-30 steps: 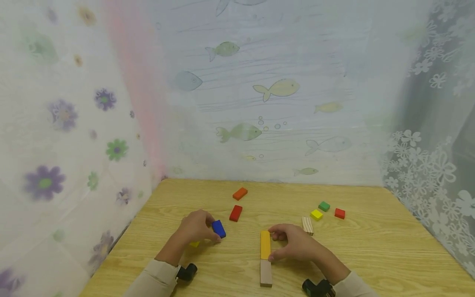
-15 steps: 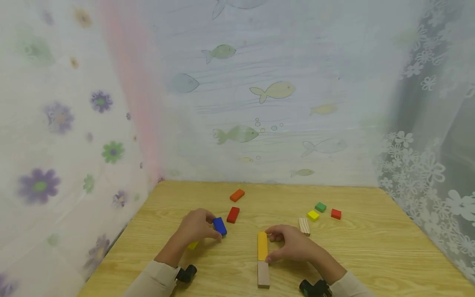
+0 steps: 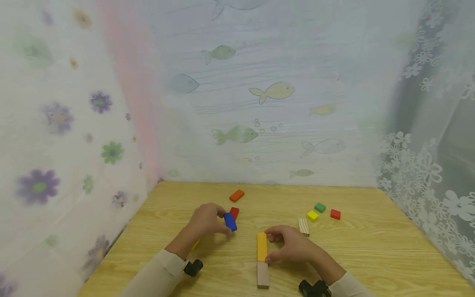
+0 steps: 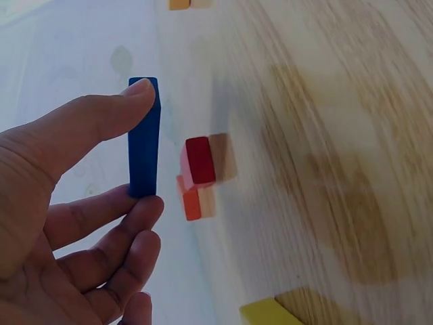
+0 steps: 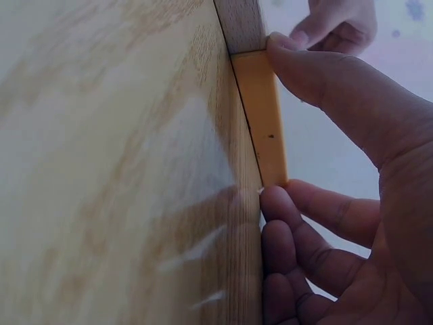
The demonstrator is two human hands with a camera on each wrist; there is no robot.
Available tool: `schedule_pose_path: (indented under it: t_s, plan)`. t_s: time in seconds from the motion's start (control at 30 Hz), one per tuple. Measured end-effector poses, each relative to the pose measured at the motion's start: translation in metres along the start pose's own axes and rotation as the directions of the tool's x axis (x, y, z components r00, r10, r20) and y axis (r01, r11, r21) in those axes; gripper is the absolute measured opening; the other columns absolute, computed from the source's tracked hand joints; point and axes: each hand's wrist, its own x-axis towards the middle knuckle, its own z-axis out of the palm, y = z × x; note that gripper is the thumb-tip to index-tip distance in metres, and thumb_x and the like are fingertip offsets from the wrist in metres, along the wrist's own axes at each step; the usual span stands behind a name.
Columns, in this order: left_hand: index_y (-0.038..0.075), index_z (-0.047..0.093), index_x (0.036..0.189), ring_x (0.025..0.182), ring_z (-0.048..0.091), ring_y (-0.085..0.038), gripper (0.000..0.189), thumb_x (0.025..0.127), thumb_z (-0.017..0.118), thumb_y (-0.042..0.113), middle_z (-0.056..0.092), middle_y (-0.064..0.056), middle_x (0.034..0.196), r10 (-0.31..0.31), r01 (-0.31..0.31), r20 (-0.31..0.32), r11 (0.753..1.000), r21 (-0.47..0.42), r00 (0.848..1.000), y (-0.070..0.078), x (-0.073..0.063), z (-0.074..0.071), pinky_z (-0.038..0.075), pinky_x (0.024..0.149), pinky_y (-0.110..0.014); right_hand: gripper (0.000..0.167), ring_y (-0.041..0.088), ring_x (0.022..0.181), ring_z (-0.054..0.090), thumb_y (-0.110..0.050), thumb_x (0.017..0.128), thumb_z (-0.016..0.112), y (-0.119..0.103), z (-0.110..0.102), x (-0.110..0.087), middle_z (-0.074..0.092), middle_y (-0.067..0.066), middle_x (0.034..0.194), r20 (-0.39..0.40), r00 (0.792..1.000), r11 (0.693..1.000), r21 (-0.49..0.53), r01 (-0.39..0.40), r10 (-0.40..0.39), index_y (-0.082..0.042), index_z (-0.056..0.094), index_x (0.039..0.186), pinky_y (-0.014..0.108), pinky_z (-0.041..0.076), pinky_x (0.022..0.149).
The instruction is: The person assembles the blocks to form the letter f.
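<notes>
My left hand [image 3: 209,220] pinches a blue wooden block [image 4: 143,139] by its two ends, thumb on one end and fingers on the other. The block is held above the table and overlaps a red block [image 3: 234,212] in the head view. My right hand [image 3: 293,244] grips an orange-yellow block [image 5: 264,122] at its two ends, thumb near the joint with a plain wood block [image 3: 262,275]. Those two blocks lie end to end on the table in one straight row. Under the left wrist a yellow block [image 4: 270,313] is partly hidden.
An orange block [image 3: 236,195] lies farther back on the wooden table [image 3: 274,198]. To the right lie a striped wood block [image 3: 303,227], a small yellow block [image 3: 312,215], a green one [image 3: 320,207] and a red one [image 3: 335,214]. Patterned curtains hang behind and beside the table.
My left hand has carried the blue block rightward and a little farther back, until it partly covers the red block. The right hand keeps its place at the orange-yellow block. The head view shifted slightly.
</notes>
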Motion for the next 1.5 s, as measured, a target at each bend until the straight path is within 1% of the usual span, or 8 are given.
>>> schedule_pose_path:
  t_s: [0.07, 0.27, 0.43, 0.67, 0.87, 1.0, 1.3, 1.5]
  plan:
    - [0.010, 0.078, 0.116, 0.098, 0.067, -0.021, 0.062, 0.067, 0.098, 0.041, 0.076, -0.003, 0.109, 0.019, -0.019, 0.010, 1.000, -0.002, 1.000, 0.001, 0.004, 0.004, 0.055, 0.084, -0.043, 0.071, 0.017, 0.109, 0.060, -0.034, 0.077, 0.093, 0.001, 0.000, 0.000, 0.068, -0.001, 0.115, -0.003, 1.000, 1.000, 0.004, -0.007, 0.007, -0.012, 0.063, 0.138, 0.037, 0.052, 0.095]
    - [0.008, 0.078, 0.117, 0.087, 0.060, -0.016, 0.064, 0.067, 0.097, 0.042, 0.074, -0.002, 0.103, 0.058, -0.056, 0.042, 0.997, -0.044, 0.997, 0.007, 0.012, 0.012, 0.051, 0.074, -0.035, 0.071, 0.016, 0.107, 0.060, -0.035, 0.076, 0.093, 0.003, 0.002, 0.000, 0.068, -0.003, 0.115, -0.004, 1.000, 1.000, 0.004, -0.029, 0.029, -0.014, 0.064, 0.137, 0.036, 0.052, 0.095]
    - [0.008, 0.077, 0.122, 0.094, 0.063, -0.016, 0.068, 0.067, 0.097, 0.044, 0.075, 0.000, 0.107, 0.078, -0.074, 0.051, 0.995, -0.074, 0.996, 0.011, 0.020, 0.019, 0.055, 0.079, -0.034, 0.072, 0.015, 0.107, 0.061, -0.038, 0.076, 0.093, 0.002, 0.001, 0.002, 0.068, -0.004, 0.114, -0.007, 1.000, 1.000, -0.011, -0.028, 0.028, -0.014, 0.064, 0.137, 0.036, 0.052, 0.094]
    - [0.019, 0.081, 0.108, 0.089, 0.064, -0.016, 0.045, 0.071, 0.095, 0.040, 0.077, -0.001, 0.101, 0.139, -0.132, 0.064, 0.986, -0.104, 0.988, 0.019, 0.029, 0.022, 0.055, 0.078, -0.037, 0.071, 0.016, 0.107, 0.061, -0.035, 0.076, 0.093, 0.001, 0.001, 0.003, 0.068, -0.002, 0.114, -0.001, 1.000, 1.000, -0.009, -0.013, 0.013, -0.014, 0.064, 0.137, 0.037, 0.053, 0.094]
    - [0.023, 0.081, 0.106, 0.094, 0.064, -0.012, 0.041, 0.072, 0.094, 0.041, 0.076, 0.006, 0.104, 0.160, -0.153, 0.073, 0.983, -0.101, 0.984, 0.026, 0.040, 0.026, 0.054, 0.083, -0.036, 0.072, 0.017, 0.107, 0.060, -0.035, 0.076, 0.093, 0.000, 0.000, 0.003, 0.068, -0.002, 0.114, 0.000, 1.000, 1.000, -0.009, -0.015, 0.015, -0.013, 0.064, 0.137, 0.039, 0.052, 0.095]
    - [0.025, 0.081, 0.102, 0.093, 0.062, -0.013, 0.037, 0.071, 0.094, 0.041, 0.074, 0.009, 0.100, 0.161, -0.152, 0.086, 0.983, -0.100, 0.983, 0.030, 0.047, 0.029, 0.054, 0.083, -0.038, 0.072, 0.017, 0.108, 0.061, -0.036, 0.076, 0.093, 0.001, 0.001, 0.004, 0.068, -0.002, 0.116, 0.002, 1.000, 1.000, 0.001, -0.022, 0.022, -0.012, 0.064, 0.138, 0.039, 0.052, 0.095]
    - [0.020, 0.082, 0.104, 0.095, 0.067, -0.013, 0.041, 0.069, 0.096, 0.037, 0.077, 0.005, 0.101, 0.150, -0.135, 0.106, 0.981, -0.137, 0.983, 0.031, 0.058, 0.039, 0.057, 0.086, -0.038, 0.071, 0.017, 0.110, 0.062, -0.035, 0.077, 0.093, 0.000, 0.000, 0.004, 0.069, -0.001, 0.118, 0.004, 1.000, 1.000, 0.009, -0.012, 0.012, -0.012, 0.064, 0.138, 0.039, 0.053, 0.096]
    - [0.020, 0.082, 0.104, 0.096, 0.067, -0.013, 0.042, 0.069, 0.097, 0.038, 0.077, 0.005, 0.104, 0.125, -0.101, 0.123, 0.977, -0.188, 0.985, 0.033, 0.063, 0.045, 0.057, 0.088, -0.039, 0.072, 0.018, 0.111, 0.062, -0.033, 0.077, 0.093, 0.000, 0.000, 0.002, 0.068, 0.000, 0.118, 0.003, 1.000, 1.000, 0.011, -0.012, 0.012, -0.011, 0.063, 0.138, 0.040, 0.053, 0.096]
